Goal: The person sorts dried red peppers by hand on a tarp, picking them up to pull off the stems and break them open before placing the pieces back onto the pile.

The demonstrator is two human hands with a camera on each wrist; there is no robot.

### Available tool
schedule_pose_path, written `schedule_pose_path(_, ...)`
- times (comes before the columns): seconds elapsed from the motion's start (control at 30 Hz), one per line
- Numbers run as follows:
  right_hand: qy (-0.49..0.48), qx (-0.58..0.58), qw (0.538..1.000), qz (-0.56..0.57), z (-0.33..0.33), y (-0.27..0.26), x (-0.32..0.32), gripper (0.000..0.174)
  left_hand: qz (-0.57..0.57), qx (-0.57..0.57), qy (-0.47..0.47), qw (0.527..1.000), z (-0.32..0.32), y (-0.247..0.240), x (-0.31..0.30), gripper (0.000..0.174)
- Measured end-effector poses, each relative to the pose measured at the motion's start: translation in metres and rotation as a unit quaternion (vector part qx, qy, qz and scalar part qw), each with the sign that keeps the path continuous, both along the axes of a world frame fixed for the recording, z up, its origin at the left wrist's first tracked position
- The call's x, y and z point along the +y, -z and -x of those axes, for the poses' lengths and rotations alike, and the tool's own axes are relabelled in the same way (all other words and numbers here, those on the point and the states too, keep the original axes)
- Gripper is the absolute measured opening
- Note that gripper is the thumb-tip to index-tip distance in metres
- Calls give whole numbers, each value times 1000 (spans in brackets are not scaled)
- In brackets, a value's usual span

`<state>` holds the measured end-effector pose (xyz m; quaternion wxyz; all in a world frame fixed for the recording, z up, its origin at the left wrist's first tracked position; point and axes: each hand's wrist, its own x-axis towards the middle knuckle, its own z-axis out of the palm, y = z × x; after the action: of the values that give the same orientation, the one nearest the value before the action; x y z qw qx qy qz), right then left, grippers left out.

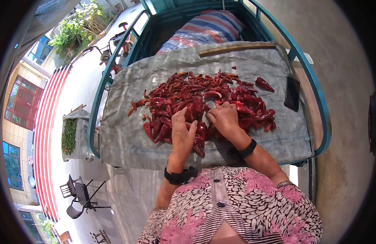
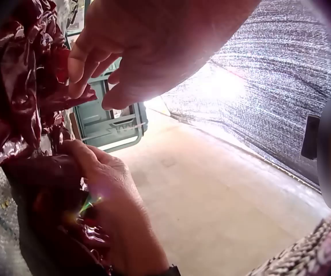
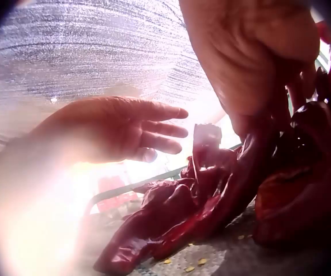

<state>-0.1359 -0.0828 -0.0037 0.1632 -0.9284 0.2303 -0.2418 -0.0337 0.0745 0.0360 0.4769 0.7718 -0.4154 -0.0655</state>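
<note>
A pile of dried red chili peppers (image 1: 184, 91) is spread over a grey woven sheet (image 1: 127, 89). My left hand (image 1: 182, 132) is over the near left part of the pile. In the right wrist view that left hand (image 3: 116, 129) has its fingers stretched out, with nothing between them. My right hand (image 1: 225, 120) is at the middle of the pile, fingers bent down among the peppers. Seen from the left wrist, the right hand (image 2: 111, 190) pinches a dark red chili pepper (image 2: 42, 172); its fingertips are partly hidden.
A black phone (image 1: 292, 94) lies at the sheet's right side, near a single pepper (image 1: 264, 84). A wooden strip (image 1: 236, 49) lies along the far edge. Green cart rails (image 1: 318, 101) flank the sheet. A striped bag (image 1: 206, 28) is behind. Yellow seeds (image 3: 189, 268) dot the sheet.
</note>
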Motion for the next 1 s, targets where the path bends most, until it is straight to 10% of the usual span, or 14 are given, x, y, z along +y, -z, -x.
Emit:
schedule_pose_path(0.2,-112,-219,938,-242,22,-40,15,14,-5,128,-4,992,6,-8,-4,43)
schedule_pose_path(0.43,-139,-130,890,-414,33,-37,26,26,67,127,72,987,4,-2,-9,22)
schedule_pose_path(0.77,-5,-30,997,-71,-12,-30,-25,28,11,81,50,995,-3,14,-1,35)
schedule_pose_path(1.0,10,127,992,8,-37,10,-55,19,6,48,100,994,-1,15,5,36)
